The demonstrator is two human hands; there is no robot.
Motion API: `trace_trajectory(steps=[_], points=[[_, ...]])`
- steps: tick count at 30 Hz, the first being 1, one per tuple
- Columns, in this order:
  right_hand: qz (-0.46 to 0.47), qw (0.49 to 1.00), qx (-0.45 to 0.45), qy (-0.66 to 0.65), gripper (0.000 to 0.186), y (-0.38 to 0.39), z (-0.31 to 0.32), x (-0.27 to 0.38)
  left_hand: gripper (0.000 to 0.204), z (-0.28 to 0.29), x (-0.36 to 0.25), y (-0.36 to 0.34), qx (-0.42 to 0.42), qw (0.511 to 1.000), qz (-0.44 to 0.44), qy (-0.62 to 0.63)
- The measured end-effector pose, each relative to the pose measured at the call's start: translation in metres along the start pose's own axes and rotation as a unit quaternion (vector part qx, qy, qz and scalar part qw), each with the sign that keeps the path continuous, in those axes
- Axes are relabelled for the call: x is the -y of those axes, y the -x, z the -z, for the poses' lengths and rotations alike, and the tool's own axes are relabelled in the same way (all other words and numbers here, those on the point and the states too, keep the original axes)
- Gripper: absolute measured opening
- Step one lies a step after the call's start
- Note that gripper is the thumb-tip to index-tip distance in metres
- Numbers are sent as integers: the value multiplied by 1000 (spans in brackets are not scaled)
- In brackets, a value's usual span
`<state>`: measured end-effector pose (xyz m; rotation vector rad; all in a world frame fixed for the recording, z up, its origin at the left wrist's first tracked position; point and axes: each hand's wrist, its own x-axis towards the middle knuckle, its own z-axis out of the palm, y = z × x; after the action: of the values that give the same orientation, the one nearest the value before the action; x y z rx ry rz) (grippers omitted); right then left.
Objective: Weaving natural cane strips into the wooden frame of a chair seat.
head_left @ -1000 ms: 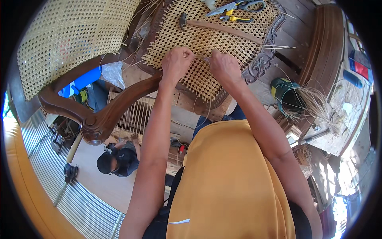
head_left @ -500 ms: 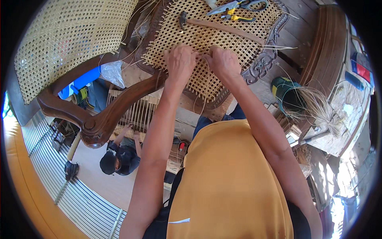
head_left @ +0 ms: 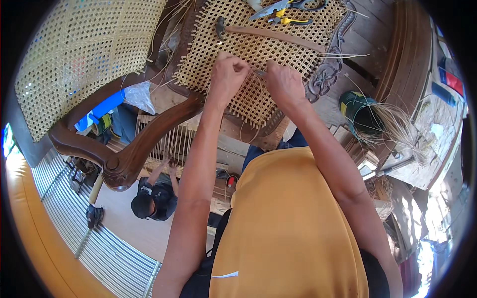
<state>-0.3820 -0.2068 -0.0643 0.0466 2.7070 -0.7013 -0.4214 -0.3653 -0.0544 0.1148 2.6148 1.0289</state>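
"Where's the thin strand (head_left: 258,73)?"

"I see it between the hands, long axis left to right, over the near part of the woven cane panel (head_left: 254,99). Neither hand looks clearly nearer."

"And the hands?"

"I have the left hand (head_left: 229,77) narrow, fingertips pinching its left end. The right hand (head_left: 285,83) curls at its right end; fingertips hidden, so I can't tell its grip."

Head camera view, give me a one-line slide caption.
Two bare hands close over a woven cane panel, a hammer and yellow-handled pliers lying on it.
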Motion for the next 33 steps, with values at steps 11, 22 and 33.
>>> trace_trajectory(steps=[11,22,33], points=[[9,999,4,-33,16,-13,1,12,8,-3,10,-4,-15,1000,10,8],[-34,999,0,-8,37,-6,53,-36,21,-29,-11,18,-109,973,-94,-180],[20,999,-6,27,10,1,13,-11,6,-20,-10,4,-63,997,18,50]])
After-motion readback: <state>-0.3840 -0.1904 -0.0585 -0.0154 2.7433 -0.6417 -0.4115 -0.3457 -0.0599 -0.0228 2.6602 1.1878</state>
